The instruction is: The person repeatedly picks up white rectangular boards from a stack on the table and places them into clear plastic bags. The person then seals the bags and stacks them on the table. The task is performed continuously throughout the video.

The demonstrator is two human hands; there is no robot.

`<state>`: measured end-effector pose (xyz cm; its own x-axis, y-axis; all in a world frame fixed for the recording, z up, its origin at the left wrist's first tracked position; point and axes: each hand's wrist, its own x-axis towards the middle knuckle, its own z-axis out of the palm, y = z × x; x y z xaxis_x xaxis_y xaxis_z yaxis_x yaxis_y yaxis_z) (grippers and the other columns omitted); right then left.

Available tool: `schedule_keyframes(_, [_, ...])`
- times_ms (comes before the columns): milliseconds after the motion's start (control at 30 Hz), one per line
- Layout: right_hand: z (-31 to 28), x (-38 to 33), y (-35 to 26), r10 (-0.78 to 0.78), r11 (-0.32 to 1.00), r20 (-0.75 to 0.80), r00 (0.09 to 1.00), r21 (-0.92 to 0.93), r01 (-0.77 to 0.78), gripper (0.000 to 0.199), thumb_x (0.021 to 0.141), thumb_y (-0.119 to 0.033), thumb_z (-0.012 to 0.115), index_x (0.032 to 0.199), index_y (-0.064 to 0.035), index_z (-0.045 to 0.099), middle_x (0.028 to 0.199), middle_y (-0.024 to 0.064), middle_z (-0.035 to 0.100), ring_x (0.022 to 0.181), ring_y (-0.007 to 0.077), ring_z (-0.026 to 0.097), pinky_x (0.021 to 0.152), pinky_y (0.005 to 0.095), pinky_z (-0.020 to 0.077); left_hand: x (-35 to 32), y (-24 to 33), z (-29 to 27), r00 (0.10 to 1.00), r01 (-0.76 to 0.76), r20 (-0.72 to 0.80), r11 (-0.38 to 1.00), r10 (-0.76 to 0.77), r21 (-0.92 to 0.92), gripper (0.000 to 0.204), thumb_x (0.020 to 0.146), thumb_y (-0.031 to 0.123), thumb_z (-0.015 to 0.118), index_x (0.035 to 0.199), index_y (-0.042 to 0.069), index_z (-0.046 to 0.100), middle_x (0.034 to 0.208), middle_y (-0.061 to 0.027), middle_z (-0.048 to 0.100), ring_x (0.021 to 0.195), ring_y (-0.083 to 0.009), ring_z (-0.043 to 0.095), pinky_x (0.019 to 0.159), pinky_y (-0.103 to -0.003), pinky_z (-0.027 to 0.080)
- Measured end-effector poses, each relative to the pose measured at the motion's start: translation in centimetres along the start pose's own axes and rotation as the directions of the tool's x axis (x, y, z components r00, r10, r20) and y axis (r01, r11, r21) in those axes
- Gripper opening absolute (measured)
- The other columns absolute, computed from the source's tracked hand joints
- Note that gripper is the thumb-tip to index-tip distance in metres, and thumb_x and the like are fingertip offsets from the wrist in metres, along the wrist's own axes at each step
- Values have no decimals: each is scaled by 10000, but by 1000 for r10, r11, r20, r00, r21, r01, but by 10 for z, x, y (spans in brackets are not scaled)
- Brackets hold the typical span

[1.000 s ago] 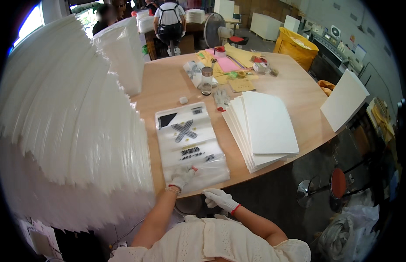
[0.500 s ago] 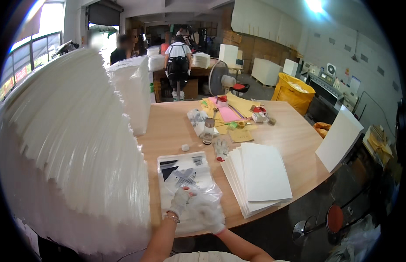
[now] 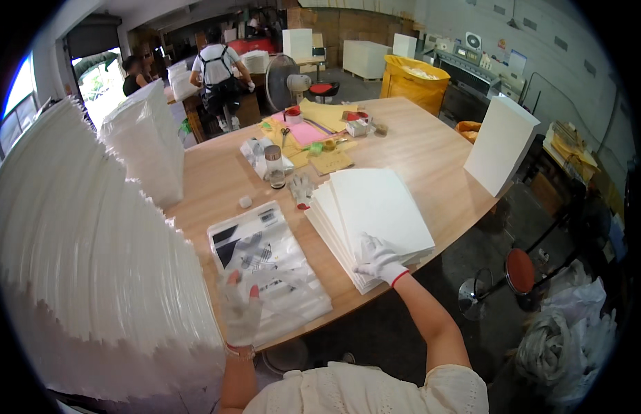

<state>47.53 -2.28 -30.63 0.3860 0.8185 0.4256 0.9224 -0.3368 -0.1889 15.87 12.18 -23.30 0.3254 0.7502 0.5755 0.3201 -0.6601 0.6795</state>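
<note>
My left hand (image 3: 239,307), in a pale glove with bare fingertips, is over the left edge of a stack of clear printed plastic bags (image 3: 293,303). Its thumb and finger stand apart, with nothing plainly between them. A loose fold of film lifts from the top bag beside it. My right hand (image 3: 380,262), in a white glove with a red cuff, lies with fingers stretched on the near left part of a fanned stack of white sheets (image 3: 382,207). Both stacks rest side by side on the wooden table (image 3: 438,152).
A tall pile of wrapped white sheets (image 3: 93,248) borders the table's left. Beyond the bags are a glass bottle (image 3: 274,165), a spare glove (image 3: 302,188) and scissors (image 3: 285,134). A white block of sheets (image 3: 500,145) stands at the right edge. A fan (image 3: 282,81) and a person (image 3: 217,69) are farther back.
My right hand has gone from the plastic bags to the white sheets on the right. My left hand has shifted toward the bags' left edge. The view has turned right.
</note>
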Motion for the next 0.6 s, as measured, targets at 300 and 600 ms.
schedule_keyframes(300, [-40, 0, -23, -147, 986, -124, 981, 58, 155, 206, 870, -248, 478, 846, -81, 596, 806, 158, 611, 672, 316, 591, 584, 406, 465, -55, 20, 94, 428, 904, 903, 1, -29, -428, 259, 877, 129, 530, 1115, 32, 509, 1112, -97, 553, 1054, -187, 534, 944, -340, 423])
schedule_keyframes(600, [-32, -139, 3, 64, -570, 708, 703, 604, -557, 373, 930, -314, 445, 1140, -12, 499, 1044, 125, 602, 918, 213, 597, 843, 339, 484, -44, 42, 39, 107, 583, 971, 804, -215, 114, 496, 777, 153, 563, 1223, -24, 441, 1188, -158, 505, 1107, -237, 469, 897, -353, 398])
